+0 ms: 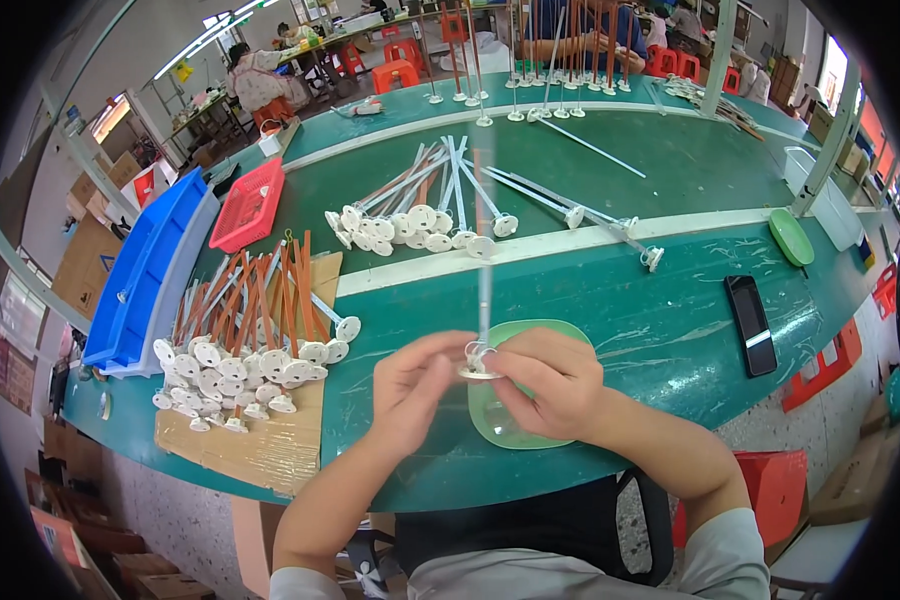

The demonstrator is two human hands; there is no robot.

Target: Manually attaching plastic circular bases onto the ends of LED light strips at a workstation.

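Just over the green tray [493,428] beside the desk's [425,487] near edge, the right hand [562,385] pinches the rod [485,300] at its white disc [478,375]. The left hand [410,388] curls loosely at the disc's left; its grip I cannot tell. Both are about equally near; the rod's long axis rises roughly upright between them. No writing reads on rod or disc. Farther off, similar rods [422,218] lie toward the far edge.

One wide fisheye view looks down and forward from head height, near the left hand [414,386] and right hand [560,384] at frame centre; the tabletop [660,320] bends across the middle, the room [150,42] shows along the top.
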